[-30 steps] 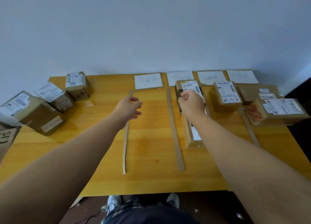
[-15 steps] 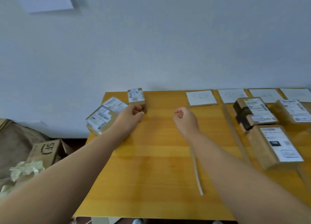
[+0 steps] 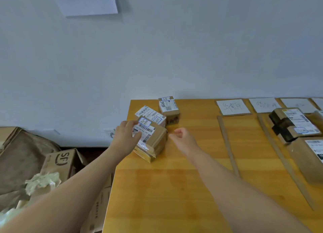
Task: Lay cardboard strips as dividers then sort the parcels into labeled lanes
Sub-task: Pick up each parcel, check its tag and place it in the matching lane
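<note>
Reaching over table point(image 3: 174, 189) left edge: left hand point(image 3: 127, 138) grips nearest parcel point(image 3: 153, 143) by label side; right hand point(image 3: 183, 139) loosely curled, empty, just beside it. Two more parcels behind, toward far-left corner. Cardboard strips point(image 3: 229, 145) and lane labels point(image 3: 233, 106) right. Floor box point(image 3: 59, 162) holds crumpled paper point(image 3: 42, 181).

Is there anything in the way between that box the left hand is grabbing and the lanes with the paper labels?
Nothing blocks it. The left hand rests on the box, and the bare table lies between it and the first strip. Only the right hand hovers beside the box, easily moved away.
</note>
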A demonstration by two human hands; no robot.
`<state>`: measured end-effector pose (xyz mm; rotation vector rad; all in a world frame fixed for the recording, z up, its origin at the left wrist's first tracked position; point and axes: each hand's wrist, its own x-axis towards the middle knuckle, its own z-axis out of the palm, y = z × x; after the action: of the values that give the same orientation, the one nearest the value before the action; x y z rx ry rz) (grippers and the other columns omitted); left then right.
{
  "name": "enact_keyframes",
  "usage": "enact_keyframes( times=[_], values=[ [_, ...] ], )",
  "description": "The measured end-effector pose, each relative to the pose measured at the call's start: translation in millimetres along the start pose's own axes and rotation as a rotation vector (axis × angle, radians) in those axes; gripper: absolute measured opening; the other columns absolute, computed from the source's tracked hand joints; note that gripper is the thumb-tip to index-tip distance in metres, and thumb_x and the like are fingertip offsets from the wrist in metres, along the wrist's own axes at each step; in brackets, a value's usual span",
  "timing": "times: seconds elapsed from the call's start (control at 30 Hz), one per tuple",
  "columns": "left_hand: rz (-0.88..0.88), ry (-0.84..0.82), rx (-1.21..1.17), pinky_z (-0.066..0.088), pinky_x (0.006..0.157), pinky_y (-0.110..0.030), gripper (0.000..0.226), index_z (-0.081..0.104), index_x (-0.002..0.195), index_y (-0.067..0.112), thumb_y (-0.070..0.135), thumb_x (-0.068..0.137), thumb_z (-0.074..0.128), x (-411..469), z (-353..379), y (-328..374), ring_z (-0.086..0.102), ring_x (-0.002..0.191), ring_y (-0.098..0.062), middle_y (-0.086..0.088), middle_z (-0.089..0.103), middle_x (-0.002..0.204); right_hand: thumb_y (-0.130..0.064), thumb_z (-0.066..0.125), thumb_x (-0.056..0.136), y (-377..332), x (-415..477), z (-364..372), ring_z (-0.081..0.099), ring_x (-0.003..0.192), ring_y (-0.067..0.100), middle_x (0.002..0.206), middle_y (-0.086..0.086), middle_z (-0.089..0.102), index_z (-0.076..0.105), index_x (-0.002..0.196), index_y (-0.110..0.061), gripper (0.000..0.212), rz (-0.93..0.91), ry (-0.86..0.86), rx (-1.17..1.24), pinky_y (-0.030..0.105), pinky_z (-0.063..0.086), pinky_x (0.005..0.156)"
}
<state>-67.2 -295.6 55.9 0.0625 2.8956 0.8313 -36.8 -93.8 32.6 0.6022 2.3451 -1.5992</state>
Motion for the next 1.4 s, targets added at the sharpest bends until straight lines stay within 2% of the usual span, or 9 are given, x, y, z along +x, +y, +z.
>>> enact_keyframes(
  times=[0.1,0.17,0.37,0.53,0.7,0.87,1.1,1.27,1.4],
  values=[
    [-0.162,-0.035,-0.039,0.031,0.109,-0.046,0.065,0.031,0.146,0.011,0.035,0.092,0.058,3.7,2.8,-11.8,0.036,0.132,-0.036,-0.017,0.033,0.146,-0.043,0.058,0.089,-9.5,5.0,11.9,0.048,0.111,0.019,0.122,0.000,0.049,0.041,0.137,-0.017,0.057,0.082,-0.088,0.039,0.037,0.044,0.096],
    [-0.277,-0.097,-0.225,0.039,0.104,-0.045,0.071,0.023,0.149,0.011,0.039,0.093,0.057,7.3,4.6,-15.8,0.044,0.127,-0.035,-0.018,0.035,0.145,-0.045,0.057,0.089,-16.4,8.0,16.9,0.045,0.107,0.019,0.122,0.001,0.046,0.036,0.139,-0.016,0.062,0.121,-0.121,0.084,0.037,0.042,0.092],
    [-0.300,-0.156,-0.494,0.046,0.074,-0.028,0.056,0.035,0.137,0.006,0.031,0.093,0.060,0.8,17.1,-6.5,0.058,0.100,-0.020,-0.007,0.054,0.121,-0.040,0.058,0.093,-12.1,6.9,29.6,0.047,0.103,0.017,0.113,-0.003,0.049,0.040,0.123,-0.025,0.039,0.192,-0.182,0.293,0.042,0.044,0.095],
    [-0.219,-0.057,-0.607,0.046,0.050,-0.015,0.025,0.047,0.113,0.016,0.028,0.094,0.059,-8.8,14.1,11.8,0.063,0.076,-0.008,-0.004,0.059,0.107,-0.033,0.067,0.088,-0.5,3.1,14.6,0.058,0.097,0.011,0.125,0.001,0.055,0.046,0.123,-0.029,0.041,0.040,-0.051,0.436,0.022,0.044,0.061],
    [-0.094,-0.056,-0.739,0.052,0.053,-0.014,0.027,0.057,0.101,0.005,0.030,0.092,0.062,-15.9,-7.8,37.8,0.067,0.063,0.000,-0.002,0.065,0.101,-0.025,0.079,0.077,-10.2,-6.0,-35.2,0.062,0.099,0.019,0.120,0.004,0.057,0.049,0.126,-0.025,0.057,-0.164,0.086,0.593,0.028,0.048,0.068],
    [0.001,-0.185,-0.712,0.051,0.096,-0.041,0.029,0.065,0.095,0.022,0.048,0.083,0.066,-13.7,-19.6,59.2,0.067,0.102,-0.019,0.002,0.072,0.104,-0.026,0.083,0.069,-27.4,-15.0,-77.4,0.065,0.094,0.015,0.114,-0.002,0.059,0.054,0.121,-0.024,0.060,-0.283,0.157,0.619,0.030,0.050,0.074],
    [0.065,-0.215,-0.878,0.052,0.093,-0.034,0.033,0.052,0.118,0.017,0.030,0.090,0.064,-18.4,-18.6,88.6,0.065,0.105,-0.017,0.001,0.070,0.109,-0.032,0.080,0.062,-36.7,-26.6,-105.0,0.066,0.103,0.020,0.123,0.003,0.059,0.058,0.112,-0.032,0.055,-0.369,0.200,0.627,0.038,0.054,0.087],
    [0.081,-0.254,-0.913,0.048,0.099,-0.036,0.063,0.044,0.134,0.025,0.043,0.080,0.070,-18.8,-15.3,91.0,0.063,0.110,-0.015,0.001,0.065,0.123,-0.037,0.084,0.055,-34.3,-38.6,-111.0,0.067,0.104,0.021,0.126,0.007,0.061,0.060,0.113,-0.030,0.063,-0.378,0.205,0.659,0.043,0.054,0.090],
    [0.099,-0.305,-0.937,0.050,0.097,-0.037,0.070,0.043,0.139,0.021,0.044,0.079,0.068,-18.8,-10.6,101.0,0.065,0.108,-0.015,0.000,0.067,0.120,-0.039,0.084,0.054,-24.2,-47.3,-115.1,0.067,0.103,0.023,0.121,0.009,0.065,0.061,0.112,-0.028,0.063,-0.363,0.229,0.724,0.044,0.054,0.089]
  ],
)
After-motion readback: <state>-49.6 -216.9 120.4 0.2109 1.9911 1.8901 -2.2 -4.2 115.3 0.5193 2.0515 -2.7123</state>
